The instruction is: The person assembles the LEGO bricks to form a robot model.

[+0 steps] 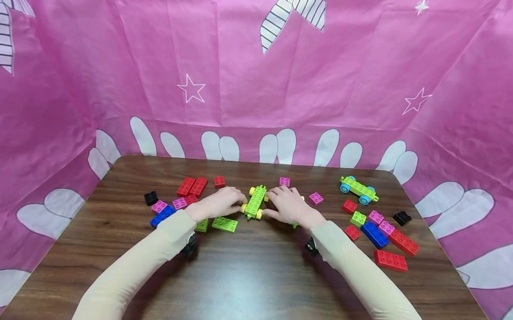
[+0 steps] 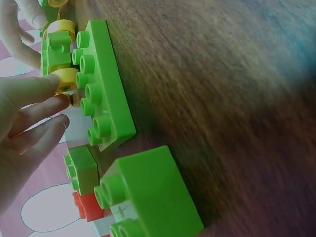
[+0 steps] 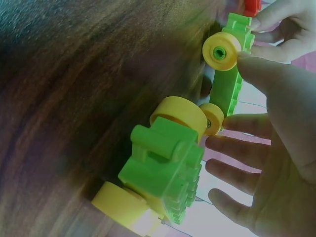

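Observation:
A lime-green toy car base with yellow wheels (image 1: 256,201) stands near the table's middle between both hands. My left hand (image 1: 222,204) reaches it from the left, its fairly straight fingers touching a wheel (image 2: 65,80). From the other side, my right hand (image 1: 292,206) is spread, with the thumb against a yellow wheel (image 3: 220,52) and the index fingertip close to another. A second green car base (image 3: 163,153) with yellow wheels stands beneath the right hand, mostly hidden in the head view. A flat green plate (image 1: 224,224) and a green block (image 1: 202,226) lie near the left wrist.
Red bricks (image 1: 192,186), a blue brick (image 1: 163,216) and a black piece (image 1: 151,198) lie at left. A blue-wheeled green car base (image 1: 359,189) stands back right, behind more red, pink, blue and black bricks. Pink pieces (image 1: 284,181) lie behind the right hand.

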Available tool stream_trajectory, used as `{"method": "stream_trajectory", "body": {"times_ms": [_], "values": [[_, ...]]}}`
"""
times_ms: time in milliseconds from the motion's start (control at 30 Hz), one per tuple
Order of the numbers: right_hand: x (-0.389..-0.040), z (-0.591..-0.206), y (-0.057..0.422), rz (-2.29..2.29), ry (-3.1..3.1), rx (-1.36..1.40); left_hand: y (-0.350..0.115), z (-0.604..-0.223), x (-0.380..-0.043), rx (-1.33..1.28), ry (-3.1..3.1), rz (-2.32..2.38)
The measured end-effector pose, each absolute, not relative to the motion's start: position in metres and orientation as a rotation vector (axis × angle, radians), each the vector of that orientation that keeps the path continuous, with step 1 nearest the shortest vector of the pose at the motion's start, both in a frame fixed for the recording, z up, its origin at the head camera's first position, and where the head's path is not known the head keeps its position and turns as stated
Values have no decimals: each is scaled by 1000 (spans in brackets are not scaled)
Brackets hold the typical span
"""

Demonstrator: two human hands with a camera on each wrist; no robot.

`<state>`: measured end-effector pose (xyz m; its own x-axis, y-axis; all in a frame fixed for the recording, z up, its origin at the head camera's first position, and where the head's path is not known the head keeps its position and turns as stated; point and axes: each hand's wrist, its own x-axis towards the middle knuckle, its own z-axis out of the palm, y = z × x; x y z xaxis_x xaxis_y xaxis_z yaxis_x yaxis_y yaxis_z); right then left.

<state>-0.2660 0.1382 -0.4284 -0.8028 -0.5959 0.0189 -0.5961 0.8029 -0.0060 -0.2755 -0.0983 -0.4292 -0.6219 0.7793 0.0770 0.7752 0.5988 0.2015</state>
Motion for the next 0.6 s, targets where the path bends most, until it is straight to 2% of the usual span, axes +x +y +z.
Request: {"method": "stream_trajectory", "body": {"times_ms": [600], "values": [[-264,-426,140,12,-2991,1012,-91,-427,-270,1308,2753,372]]}}
